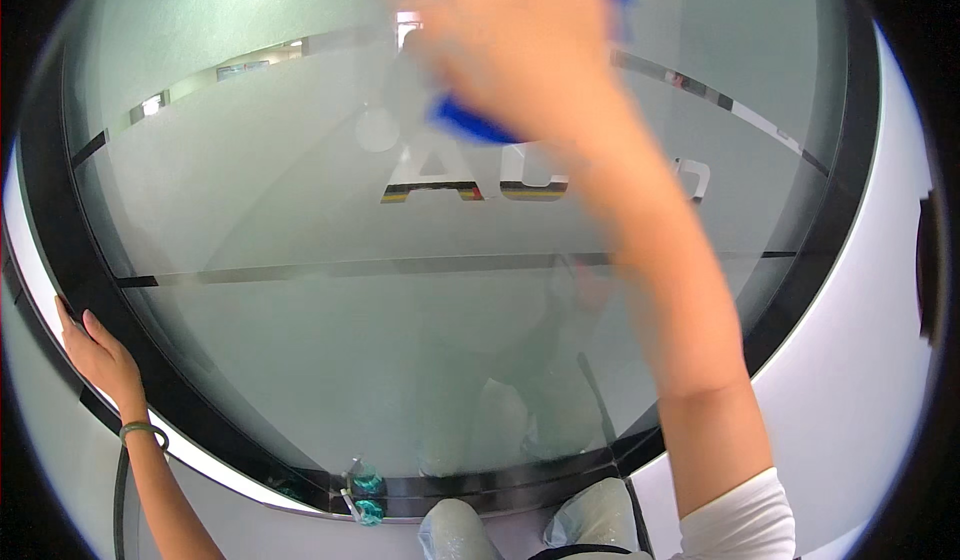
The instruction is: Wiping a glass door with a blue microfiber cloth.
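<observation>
My right hand [517,57] is raised at the top of the view, blurred, in front of a frosted glass panel [300,350]. A blue cloth-like thing [480,121] shows beneath and beside it, against the glass; the fingers are too blurred to read. At the lower left, my left hand [101,357] rests on the edge of the black frame [56,207], fingers apart, with a bangle [142,429] on the wrist. Cut-out letters in the frosting [431,192] let the scene behind show.
A small bottle with green-blue liquid [367,511] stands at the glass's foot, mirrored in it. My covered feet [454,522] are close to the bottom frame. White wall surfaces [847,320] border the frame at right, with a dark fixture [928,267] at the far right.
</observation>
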